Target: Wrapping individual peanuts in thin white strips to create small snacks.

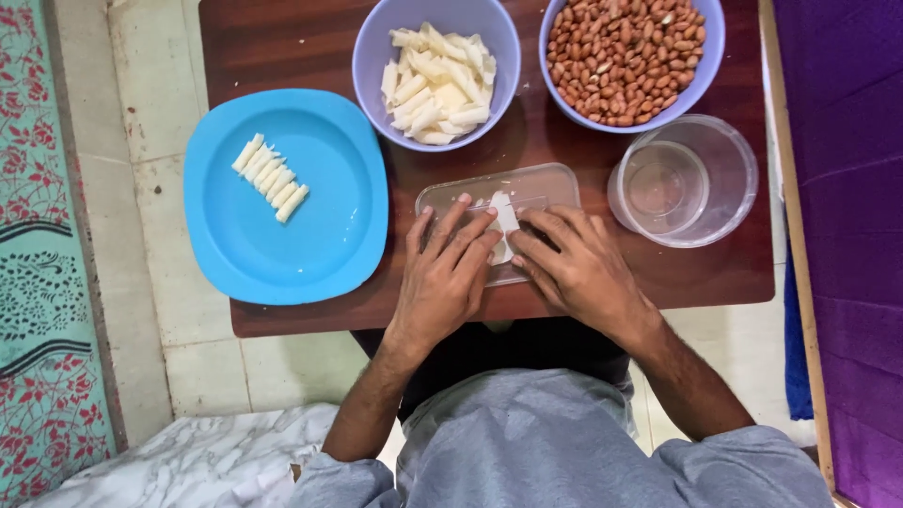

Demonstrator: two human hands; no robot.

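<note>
While a small white strip [505,224] is pressed down near the middle of the table's [282,38] front half, it is touched from both sides by the person's two hands. It lies on a flat, clear plastic lid [536,183], and its lower end is hidden under the fingertips. The left hand [447,273] is laid flat with the fingers spread, the fingertips resting on the lid and against the left edge of the strip. The right hand [574,263] is set close beside it, fingers bent together, the fingertips pinched on the strip's right side; the two hands are nearly touching over it. Whether the strip is being gripped or only held flat cannot be told.

Just behind the lid, a lilac bowl [372,56] filled with more pale white strips is seen. To its right a second lilac bowl [710,56], heaped with brown peanuts [625,56], is placed, its upper part cut off by the frame. Below that bowl, just beside the lid's right end, an empty clear plastic tub [734,188] is stood upright. On the left side of the table a blue plate [320,235] is set, overhanging the table's edge, and on it a short row of white pieces [271,177] is lined up side by side, slanting. Tiled floor [141,113] and a patterned red and teal cloth [38,282] are seen at the left, purple fabric [847,188] at the right.
</note>
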